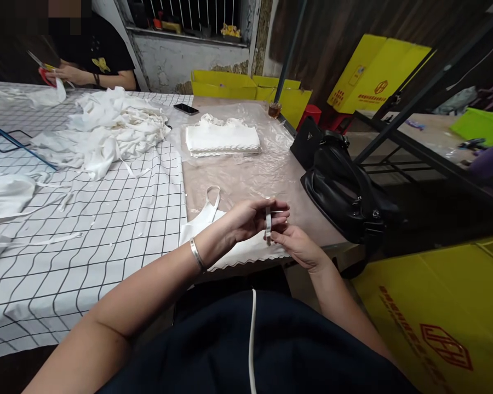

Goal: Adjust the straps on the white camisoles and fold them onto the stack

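A white camisole lies flat at the table's near edge, its wavy-edged hem towards me and one thin strap looping up at the left. Over it, my left hand holds another narrow white strap, which runs across its fingers. My right hand pinches the lower end of this strap between thumb and fingers. The hands are close together, nearly touching. Part of the camisole is hidden under my left forearm.
Beyond lies a stack of folded white camisoles on plastic sheeting. A heap of white garments covers the checked cloth. A black bag sits right, near yellow boxes. A co-worker holds scissors at far left.
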Demonstrator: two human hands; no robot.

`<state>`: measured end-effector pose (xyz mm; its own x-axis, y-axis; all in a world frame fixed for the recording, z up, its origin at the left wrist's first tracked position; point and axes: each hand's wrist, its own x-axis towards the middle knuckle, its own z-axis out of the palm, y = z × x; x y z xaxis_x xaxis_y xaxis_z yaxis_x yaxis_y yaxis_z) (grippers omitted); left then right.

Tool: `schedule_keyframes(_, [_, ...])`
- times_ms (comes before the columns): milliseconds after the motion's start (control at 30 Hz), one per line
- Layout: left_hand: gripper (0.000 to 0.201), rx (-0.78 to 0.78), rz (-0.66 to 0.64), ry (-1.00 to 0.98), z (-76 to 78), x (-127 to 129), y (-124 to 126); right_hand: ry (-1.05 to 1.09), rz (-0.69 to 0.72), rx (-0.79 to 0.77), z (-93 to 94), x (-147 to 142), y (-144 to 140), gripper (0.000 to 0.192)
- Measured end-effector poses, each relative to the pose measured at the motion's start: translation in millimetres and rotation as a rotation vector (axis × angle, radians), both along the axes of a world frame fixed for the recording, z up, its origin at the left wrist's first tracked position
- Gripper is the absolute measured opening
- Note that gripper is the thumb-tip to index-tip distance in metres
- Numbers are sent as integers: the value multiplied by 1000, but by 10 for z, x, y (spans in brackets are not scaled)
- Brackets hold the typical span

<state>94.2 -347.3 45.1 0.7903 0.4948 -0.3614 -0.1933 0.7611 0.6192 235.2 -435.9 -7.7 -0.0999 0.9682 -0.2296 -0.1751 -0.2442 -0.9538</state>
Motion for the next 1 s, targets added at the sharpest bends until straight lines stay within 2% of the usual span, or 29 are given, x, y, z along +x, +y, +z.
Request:
schedule_keyframes(200, [26,5,26,-36,-104,98,227,-164,98,12,-71,17,59,28])
schedule_keyframes(267, [25,6,52,-44,-149,130,304,-150,113,14,-90,-6,92,25])
schedule_keyframes(433, [26,-47,18,-20,-149,181,338,40,6,38,-126,-96,227,35])
schedule_keyframes(567, [25,-64,40,-28,-130,181,321,58,94,39,-132,-69,278,22])
schedule_keyframes(700, [25,-35,55,-48,-162,169,373,44,143,10,-129,-1,247,30])
schedule_keyframes(800, [29,18,76,-47,-187,160,432,-40,153,-39,-142,16,229,26])
schedule_keyframes(867, [30,130,88,22,-222,132,472,-82,131,-79,-164,22,240,26])
schedule_keyframes(900, [30,240,95,108,-252,107,487,-83,101,-90,-178,30,255,27])
schedule_keyframes(1000, [37,767,45,571,-402,-9,477,-25,-82,-54,-209,92,348,32])
